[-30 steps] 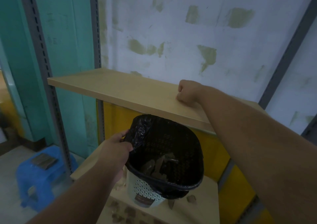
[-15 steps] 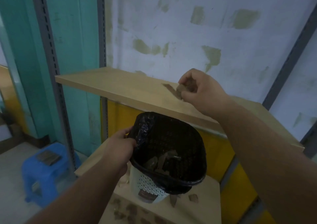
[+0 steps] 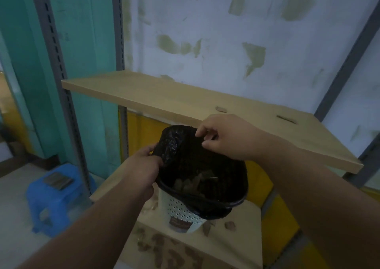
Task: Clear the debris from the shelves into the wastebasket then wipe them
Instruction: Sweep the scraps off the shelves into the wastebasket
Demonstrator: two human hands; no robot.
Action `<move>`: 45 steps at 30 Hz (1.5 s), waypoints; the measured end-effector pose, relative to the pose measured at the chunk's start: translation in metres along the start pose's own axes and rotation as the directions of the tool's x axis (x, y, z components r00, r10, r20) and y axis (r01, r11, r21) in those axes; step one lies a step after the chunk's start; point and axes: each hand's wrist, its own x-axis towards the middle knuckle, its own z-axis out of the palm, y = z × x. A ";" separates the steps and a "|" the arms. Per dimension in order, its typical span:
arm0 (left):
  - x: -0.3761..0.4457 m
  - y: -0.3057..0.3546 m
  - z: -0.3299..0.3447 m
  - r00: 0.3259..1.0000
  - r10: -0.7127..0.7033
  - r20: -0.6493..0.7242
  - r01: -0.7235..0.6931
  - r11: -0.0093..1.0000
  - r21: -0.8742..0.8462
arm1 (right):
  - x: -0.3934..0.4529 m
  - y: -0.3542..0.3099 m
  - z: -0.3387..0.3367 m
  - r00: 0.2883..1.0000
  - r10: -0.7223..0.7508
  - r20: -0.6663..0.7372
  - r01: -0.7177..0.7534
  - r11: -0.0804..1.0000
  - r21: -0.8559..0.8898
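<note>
The wastebasket (image 3: pixel 197 188), black-lined, was held tilted, mouth up toward the camera, just below the upper shelf's (image 3: pixel 164 98) front edge. The left hand (image 3: pixel 141 172) gripped its near rim; the right hand (image 3: pixel 228 139) hung over the mouth, fingers (image 3: pixel 202 129) loosely spread, empty. Two scraps (image 3: pixel 221 109) lay on the shelf; more littered the lower shelf (image 3: pixel 236 246).

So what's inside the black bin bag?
Brown scraps of debris lie at the bottom of the wastebasket in its black bag. The right hand hovers above the opening, and the left hand grips the rim. Anything under the scraps is hidden.
</note>
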 end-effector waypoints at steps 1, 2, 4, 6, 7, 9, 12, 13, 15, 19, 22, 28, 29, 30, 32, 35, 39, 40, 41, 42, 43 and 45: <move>0.000 -0.001 0.001 1.000 0.004 0.007 -0.004 1.000 -0.001 | 0.000 0.002 -0.003 0.999 0.007 -0.039 -0.007 1.000 0.005; 0.001 -0.002 0.002 1.000 0.006 0.008 -0.006 1.000 0.006 | -0.001 0.004 -0.006 0.996 0.018 -0.087 -0.017 1.000 0.017; 0.003 -0.004 0.002 1.000 0.013 0.011 -0.013 1.000 0.019 | -0.002 0.014 -0.021 0.976 0.072 -0.205 -0.067 0.997 0.035; 0.005 -0.006 0.005 1.000 0.023 0.011 -0.023 1.000 0.013 | -0.002 0.039 -0.039 0.929 0.183 -0.321 -0.186 0.982 0.024; 0.006 -0.006 0.008 0.999 0.024 0.021 -0.024 1.000 0.006 | 0.000 0.059 -0.048 0.896 0.254 -0.365 -0.270 0.963 0.007; 0.008 -0.007 0.013 0.999 0.023 0.040 -0.024 1.000 0.010 | 0.004 0.101 -0.060 0.832 0.431 -0.350 -0.473 0.880 -0.039; 0.009 -0.007 0.017 0.999 0.030 0.035 -0.032 0.999 0.042 | 0.007 0.147 -0.059 0.742 0.665 -0.086 -0.669 0.728 -0.148; 0.010 -0.008 0.017 0.999 0.039 0.036 -0.041 0.998 0.054 | 0.007 0.156 -0.054 0.711 0.703 -0.010 -0.692 0.697 -0.189; 0.011 -0.011 0.018 0.998 0.040 0.044 -0.041 0.999 0.032 | 0.007 0.163 -0.045 0.673 0.737 0.064 -0.705 0.666 -0.243; 0.012 -0.015 0.020 0.998 0.026 0.052 -0.028 0.999 0.032 | 0.017 0.152 -0.034 0.699 0.712 0.063 -0.687 0.694 -0.218; 0.014 -0.017 0.019 0.998 0.026 0.049 -0.028 0.999 0.042 | 0.030 0.135 -0.029 0.743 0.666 0.063 -0.644 0.738 -0.201; 0.015 -0.021 0.016 0.999 0.009 0.052 -0.010 1.000 0.019 | 0.064 0.096 -0.019 0.877 0.478 0.042 -0.477 0.878 -0.026; 0.014 -0.021 0.016 0.999 0.004 0.052 -0.005 1.000 0.013 | 0.070 0.091 -0.017 0.900 0.435 0.031 -0.434 0.900 -0.037; 0.014 -0.020 0.015 0.999 -0.004 0.043 0.004 1.000 0.002 | 0.076 0.088 -0.014 0.922 0.386 0.022 -0.383 0.921 -0.075; 0.013 -0.020 0.013 0.999 -0.021 0.033 0.021 1.000 -0.008 | 0.083 0.083 -0.009 0.959 0.283 0.010 -0.276 0.941 -0.197; 0.012 -0.019 0.011 0.999 -0.013 0.032 0.013 1.000 0.008 | 0.079 0.081 -0.004 0.980 0.199 -0.025 -0.198 0.944 -0.263; 0.016 -0.020 0.010 0.999 -0.014 0.033 0.013 1.000 0.019 | 0.062 0.082 -0.003 0.991 0.120 -0.051 -0.129 0.953 -0.272; 0.015 -0.019 0.010 0.999 -0.016 0.034 0.016 1.000 0.017 | 0.059 0.082 -0.005 0.993 0.100 -0.058 -0.112 0.952 -0.285; 0.015 -0.018 0.012 0.999 -0.010 0.046 0.010 1.000 0.015 | 0.057 0.081 -0.007 0.994 0.087 -0.065 -0.103 0.950 -0.296; 0.015 -0.018 0.013 0.999 -0.007 0.052 0.007 1.000 0.016 | 0.056 0.080 -0.009 0.994 0.083 -0.074 -0.102 0.944 -0.314; 0.014 -0.018 0.014 0.998 -0.002 0.060 0.001 1.000 0.013 | 0.057 0.079 -0.010 0.993 0.087 -0.085 -0.111 0.934 -0.341; 0.012 -0.019 0.016 0.998 -0.003 0.062 0.002 1.000 0.010 | 0.059 0.078 -0.009 0.986 0.122 -0.117 -0.158 0.909 -0.385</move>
